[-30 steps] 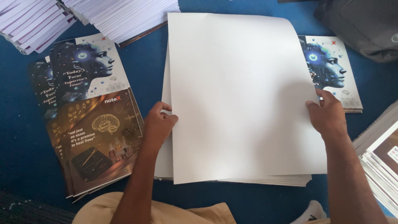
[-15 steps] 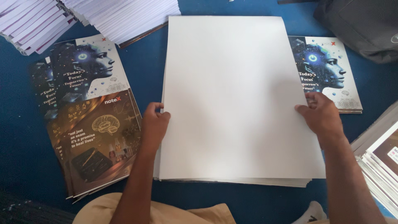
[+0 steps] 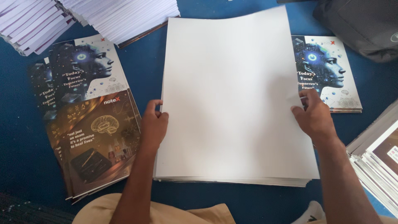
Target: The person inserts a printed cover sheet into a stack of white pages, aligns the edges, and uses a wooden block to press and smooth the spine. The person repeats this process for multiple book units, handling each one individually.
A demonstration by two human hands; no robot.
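White sheet stack (image 3: 232, 103) gripped by left hand (image 3: 152, 126), right hand (image 3: 315, 118).

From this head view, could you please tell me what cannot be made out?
- Lower sheets of the paper stack: covered by the top sheet.
- Left hand fingers: tips hidden behind the sheet edge.
- Grey bag: cut off by the frame.
- Right-hand piles: cut off.

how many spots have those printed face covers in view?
2. A fanned stack of covers lies left of the left hand; a second cover pile lies past the right hand, partly under the white sheets. More may be hidden.
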